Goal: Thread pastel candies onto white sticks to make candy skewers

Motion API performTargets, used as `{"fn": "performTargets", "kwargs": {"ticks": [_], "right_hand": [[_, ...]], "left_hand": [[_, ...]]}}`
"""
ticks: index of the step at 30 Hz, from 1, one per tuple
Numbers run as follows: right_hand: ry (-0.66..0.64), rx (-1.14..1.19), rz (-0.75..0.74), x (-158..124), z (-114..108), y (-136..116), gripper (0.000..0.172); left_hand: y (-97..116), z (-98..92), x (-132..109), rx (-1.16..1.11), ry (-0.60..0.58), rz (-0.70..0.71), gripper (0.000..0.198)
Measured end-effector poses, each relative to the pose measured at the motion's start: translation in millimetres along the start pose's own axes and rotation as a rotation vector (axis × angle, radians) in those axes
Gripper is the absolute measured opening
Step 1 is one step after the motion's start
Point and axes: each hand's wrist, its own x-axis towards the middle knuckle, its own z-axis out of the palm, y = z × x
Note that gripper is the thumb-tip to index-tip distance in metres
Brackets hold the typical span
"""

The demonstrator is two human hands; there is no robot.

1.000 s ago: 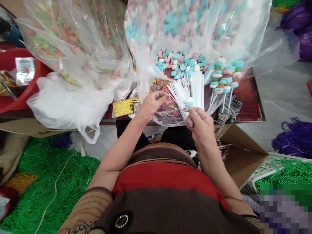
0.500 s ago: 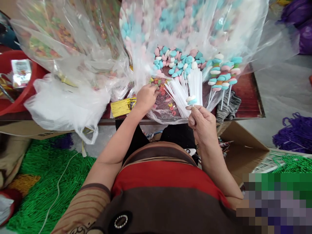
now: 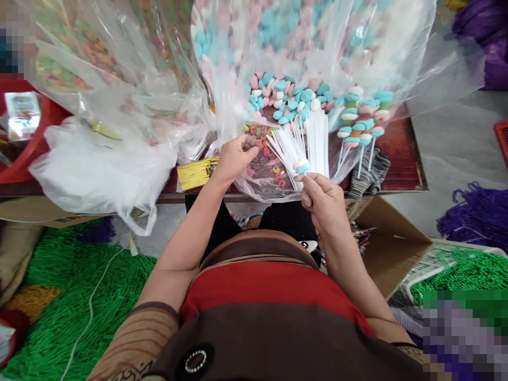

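Observation:
My right hand [image 3: 324, 200] pinches a skewered candy stick just below its pieces, a white and blue marshmallow candy [image 3: 301, 165] at the top. Over a pile of small gummy rings [image 3: 266, 154], my left hand [image 3: 237, 157] is closed at thumb and forefinger on a reddish gummy ring [image 3: 258, 143]. Between the hands fans a bundle of white sticks [image 3: 317, 138]. Behind it lie loose blue, pink and white candies [image 3: 296, 100] spilling from a large clear bag. Several finished-looking candy skewers [image 3: 363, 119] rest at the right, on the plastic.
Yellow twist ties [image 3: 194, 174] and a white plastic bag [image 3: 101, 172] lie left on the table. A red tub [image 3: 53, 124] stands at far left. A grey knit glove [image 3: 371, 177] lies under the skewers. An open cardboard box [image 3: 392, 246] is below right.
My left hand has drawn slightly back from the gummy rings, a reddish ring now showing at its fingertips. My right hand has shifted a little left with the candy stick.

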Motion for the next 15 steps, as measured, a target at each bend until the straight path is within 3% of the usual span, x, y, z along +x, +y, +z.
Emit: {"fn": "performTargets", "kwargs": {"ticks": [3,6,11,15], "right_hand": [[-0.097,-0.09,0.016,-2.4,2.6,-0.7,0.031],[-0.175,-0.174,0.031,-3.5,6.1,-0.5,0.032],[-0.158,-0.287,0.003,-2.7,6.1,1.6,0.033],[-0.138,-0.355,-0.027,-3.8,3.5,0.2,0.033]], "left_hand": [[3.1,-0.9,-6.1,-0.396,-0.058,-0.087,0.005],[7.8,-0.6,-12.3,-0.586,-0.071,-0.104,0.006],[5.8,3.6,-16.3,-0.615,-0.053,-0.045,0.014],[-0.7,6.3,-19.1,-0.498,-0.049,-0.005,0.019]]}}
